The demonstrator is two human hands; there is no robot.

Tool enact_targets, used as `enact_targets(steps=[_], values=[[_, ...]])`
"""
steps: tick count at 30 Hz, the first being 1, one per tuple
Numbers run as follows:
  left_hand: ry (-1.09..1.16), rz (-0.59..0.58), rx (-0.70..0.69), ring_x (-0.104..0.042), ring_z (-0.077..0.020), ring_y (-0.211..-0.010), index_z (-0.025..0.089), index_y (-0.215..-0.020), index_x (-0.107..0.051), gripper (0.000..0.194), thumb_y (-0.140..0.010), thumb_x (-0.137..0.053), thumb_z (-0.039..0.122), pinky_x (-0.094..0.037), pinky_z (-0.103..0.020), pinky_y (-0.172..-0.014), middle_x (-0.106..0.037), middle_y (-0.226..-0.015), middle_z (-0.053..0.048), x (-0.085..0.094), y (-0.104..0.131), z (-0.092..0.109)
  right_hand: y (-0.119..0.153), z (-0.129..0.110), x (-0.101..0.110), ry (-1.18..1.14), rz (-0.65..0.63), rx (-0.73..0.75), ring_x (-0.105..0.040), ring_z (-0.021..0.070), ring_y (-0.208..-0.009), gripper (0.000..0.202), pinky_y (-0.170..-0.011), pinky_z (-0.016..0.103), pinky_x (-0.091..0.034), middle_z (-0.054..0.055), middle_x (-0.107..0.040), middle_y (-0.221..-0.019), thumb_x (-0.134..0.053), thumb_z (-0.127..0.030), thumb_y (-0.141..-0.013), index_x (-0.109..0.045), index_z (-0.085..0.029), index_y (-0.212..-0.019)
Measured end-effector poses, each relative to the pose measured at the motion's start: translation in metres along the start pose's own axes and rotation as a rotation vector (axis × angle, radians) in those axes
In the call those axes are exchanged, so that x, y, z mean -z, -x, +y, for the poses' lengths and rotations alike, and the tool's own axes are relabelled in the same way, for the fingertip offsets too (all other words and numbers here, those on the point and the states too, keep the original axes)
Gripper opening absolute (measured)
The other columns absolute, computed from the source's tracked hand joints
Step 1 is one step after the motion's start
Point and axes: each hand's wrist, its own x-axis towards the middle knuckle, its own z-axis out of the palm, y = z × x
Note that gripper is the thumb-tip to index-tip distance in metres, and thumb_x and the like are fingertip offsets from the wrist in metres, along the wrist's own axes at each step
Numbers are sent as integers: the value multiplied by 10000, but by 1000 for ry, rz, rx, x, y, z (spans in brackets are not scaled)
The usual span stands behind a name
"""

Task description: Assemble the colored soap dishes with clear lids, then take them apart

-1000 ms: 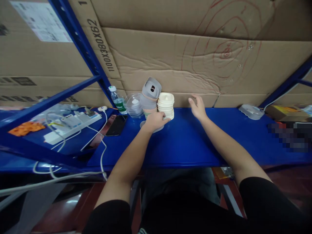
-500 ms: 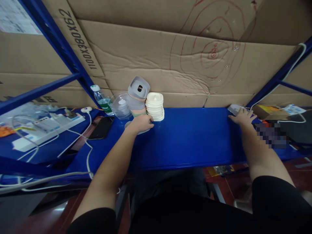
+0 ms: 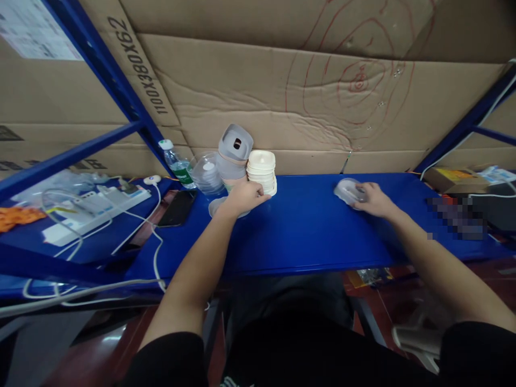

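Observation:
My right hand (image 3: 374,199) grips the near right edge of a clear plastic container (image 3: 345,189) above the right part of the blue tabletop. My left hand (image 3: 248,198) has its fingers curled together just in front of a stack of cream square containers (image 3: 262,165); I cannot make out what, if anything, is in them. Under that hand and wrist lies a clear round plastic piece (image 3: 215,205), mostly hidden. Behind stands a leaning stack of grey and pinkish square pieces (image 3: 236,148), the top one with a dark hole. Left of it are nested clear bowls (image 3: 206,174).
A water bottle (image 3: 177,165) and a black phone (image 3: 176,208) are at the left of the blue tabletop (image 3: 306,231). Further left lie a white power strip (image 3: 97,215) and loose cables. A small cardboard box (image 3: 455,183) stands at the right. Cardboard (image 3: 242,70) closes the back.
My right hand has moved left from the right end of the table, bringing the clear container with it. My left hand stays by the stacks, and the view has shifted slightly.

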Motion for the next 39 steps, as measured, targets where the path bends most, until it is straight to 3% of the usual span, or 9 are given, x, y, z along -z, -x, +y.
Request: enact_targets(steps=[4, 10, 13, 17, 22, 25, 29, 34, 39], values=[[-19, -42, -52, -702, -244, -951, 207, -887, -726, 352, -956, -645, 543, -502, -343, -853, -773, -958, -81, -3, 3, 23, 9, -74, -18, -183, -196, 327, -575, 397, -1381, 822, -1156, 602, -480, 184, -581, -1465, -898, -586, -687, -659, -241, -1393], [17, -62, -122, -712, -249, -1118, 212, -1119, -747, 348, -960, -689, 517, -530, -345, -933, -766, -1182, -71, -15, 6, 34, -23, -143, -23, -256, -340, 432, -642, 395, -1307, 689, -1096, 663, -507, 111, -690, -1377, -969, -424, -583, -768, -298, -1230], [32, 26, -165, -695, -251, -1196, 211, -1243, -715, 379, -978, -678, 480, -544, -356, -984, -700, -1329, -89, -16, 6, 31, -33, -169, -21, -242, -224, 494, -667, 378, -1277, 508, -1116, 632, -493, 101, -737, -1317, -914, -428, -675, -790, -284, -1146], [104, 218, -222, -598, -270, -1380, 215, -1492, -548, 606, -963, -705, 465, -512, -386, -1115, -574, -1516, -130, -13, 7, 34, -19, -196, -28, -389, 131, 405, -735, 323, -1096, 389, -1006, 538, -569, 89, -783, -1174, -689, -575, -925, -751, -273, -1161], [106, 236, -279, -653, -230, -1288, 231, -1362, -662, 358, -1084, -479, 362, -524, -363, -1066, -695, -1350, -104, -10, 12, 49, 10, -207, -46, -412, 161, 409, -740, 288, -900, 465, -871, 477, -602, 83, -767, -935, -435, -614, -1054, -738, -274, -960], [103, 255, -274, -696, -218, -1150, 222, -1264, -718, 357, -1096, -425, 336, -530, -349, -1000, -733, -1218, -101, -2, 12, 46, 13, -205, -51, -433, 180, 443, -739, 297, -964, 428, -903, 491, -603, 94, -770, -1072, -500, -616, -1030, -716, -282, -1189], [184, 418, -43, -696, -221, -1033, 192, -1254, -692, 312, -1035, -530, 344, -524, -348, -951, -739, -1111, -88, 15, 11, 9, 5, -197, -53, -407, 188, 439, -720, 329, -1075, 651, -1004, 558, -580, 130, -722, -1284, -613, -645, -957, -546, -283, -1494], [312, 588, 210, -612, -175, -709, 223, -1059, -652, 159, -911, -594, 223, -517, -316, -754, -604, -722, 19, 24, 11, -51, -5, -182, -59, -355, 207, 382, -715, 337, -1075, 616, -1011, 590, -578, 131, -715, -1257, -651, -621, -940, -591, -282, -1452], [593, 965, 330, -602, -154, -645, 218, -1074, -572, 168, -926, -512, 165, -523, -294, -696, -580, -736, 25, 22, 3, -69, -8, -177, -64, -353, 202, 356, -718, 330, -1063, 550, -992, 578, -589, 127, -721, -1206, -649, -621, -944, -650, -271, -1368]])
